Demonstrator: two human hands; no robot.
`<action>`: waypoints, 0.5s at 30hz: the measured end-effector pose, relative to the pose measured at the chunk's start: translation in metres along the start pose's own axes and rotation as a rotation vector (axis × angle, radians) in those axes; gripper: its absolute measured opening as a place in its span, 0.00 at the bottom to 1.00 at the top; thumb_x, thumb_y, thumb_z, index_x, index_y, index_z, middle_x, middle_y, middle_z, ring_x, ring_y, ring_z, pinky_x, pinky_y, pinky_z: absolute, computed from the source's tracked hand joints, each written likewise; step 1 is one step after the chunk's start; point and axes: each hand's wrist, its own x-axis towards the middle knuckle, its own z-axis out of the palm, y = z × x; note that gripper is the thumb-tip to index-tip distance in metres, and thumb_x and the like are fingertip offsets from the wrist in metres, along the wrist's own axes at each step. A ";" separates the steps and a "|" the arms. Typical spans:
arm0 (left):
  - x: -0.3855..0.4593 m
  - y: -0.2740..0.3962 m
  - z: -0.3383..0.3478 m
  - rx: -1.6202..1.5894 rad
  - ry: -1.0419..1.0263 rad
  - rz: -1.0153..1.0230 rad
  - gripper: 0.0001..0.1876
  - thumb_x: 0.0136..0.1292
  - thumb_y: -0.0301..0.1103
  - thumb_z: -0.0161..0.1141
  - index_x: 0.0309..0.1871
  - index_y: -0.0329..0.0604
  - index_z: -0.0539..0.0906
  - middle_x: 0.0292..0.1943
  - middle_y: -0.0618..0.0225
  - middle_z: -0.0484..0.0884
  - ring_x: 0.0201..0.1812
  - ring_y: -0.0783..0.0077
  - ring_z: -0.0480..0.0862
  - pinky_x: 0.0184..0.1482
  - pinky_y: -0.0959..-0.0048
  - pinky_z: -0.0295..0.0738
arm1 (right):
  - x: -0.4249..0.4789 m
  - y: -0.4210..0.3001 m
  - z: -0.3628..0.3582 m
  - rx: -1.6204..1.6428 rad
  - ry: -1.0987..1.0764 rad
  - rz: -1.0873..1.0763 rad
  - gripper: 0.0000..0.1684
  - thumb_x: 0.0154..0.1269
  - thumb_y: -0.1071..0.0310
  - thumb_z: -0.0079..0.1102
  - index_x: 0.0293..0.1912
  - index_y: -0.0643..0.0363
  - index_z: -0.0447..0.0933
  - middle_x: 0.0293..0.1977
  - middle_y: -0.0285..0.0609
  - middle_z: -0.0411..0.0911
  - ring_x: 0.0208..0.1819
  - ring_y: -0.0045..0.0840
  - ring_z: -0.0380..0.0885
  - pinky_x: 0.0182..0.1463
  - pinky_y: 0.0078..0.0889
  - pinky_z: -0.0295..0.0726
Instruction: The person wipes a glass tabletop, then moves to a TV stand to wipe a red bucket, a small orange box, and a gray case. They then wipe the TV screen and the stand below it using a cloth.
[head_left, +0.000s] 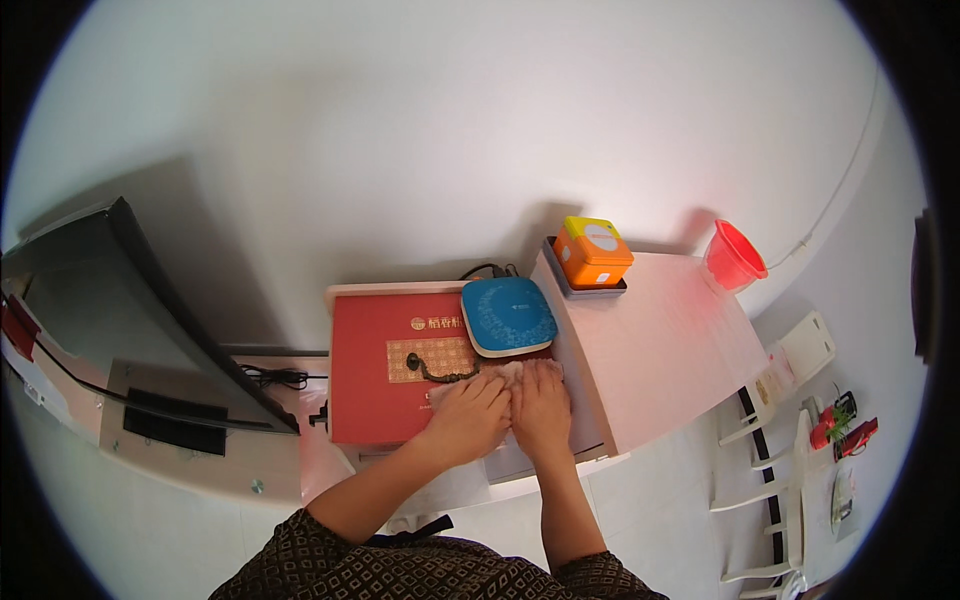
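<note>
Both hands are on a bunched pale pink cloth (517, 370) at the right front of a flat red gift box (367, 420). My left hand (472, 416) lies over the cloth's left part with its fingers bent. Close beside it, my right hand (541, 409) grips the cloth's right part, fingers pointing away from me. The box bears printed writing and a patterned gold panel (442, 352) with a dark metal handle (442, 375). Just beyond the hands, a blue and white set-top box (510, 315) rests on the red box's back right corner.
On the higher cabinet top (660, 337) to the right stand an orange and yellow tin (592, 251) in a dark tray (574, 291) and a red plastic basket (731, 259). A television (150, 315) stands left, near coiled black cables (274, 377). White chairs (757, 487) are at far right.
</note>
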 end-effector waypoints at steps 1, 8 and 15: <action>-0.006 0.000 -0.007 0.005 -0.060 -0.030 0.16 0.52 0.37 0.57 0.42 0.37 0.75 0.48 0.61 0.73 0.53 0.60 0.71 0.53 0.65 0.65 | -0.001 -0.004 0.000 0.028 -0.036 -0.029 0.20 0.59 0.63 0.50 0.48 0.66 0.71 0.50 0.50 0.70 0.56 0.41 0.66 0.58 0.43 0.64; -0.091 -0.013 -0.083 0.124 -0.088 -0.331 0.15 0.57 0.32 0.52 0.47 0.39 0.75 0.51 0.61 0.74 0.54 0.58 0.72 0.52 0.59 0.65 | -0.014 -0.096 0.010 0.173 -0.023 -0.382 0.20 0.56 0.63 0.53 0.47 0.63 0.72 0.51 0.49 0.69 0.54 0.40 0.67 0.58 0.41 0.63; -0.089 -0.065 -0.072 0.251 0.019 -0.540 0.17 0.59 0.32 0.50 0.51 0.39 0.73 0.55 0.60 0.71 0.59 0.57 0.68 0.56 0.55 0.61 | 0.056 -0.127 0.075 0.184 -0.075 -0.554 0.24 0.53 0.63 0.49 0.47 0.69 0.71 0.49 0.53 0.71 0.53 0.43 0.67 0.61 0.44 0.59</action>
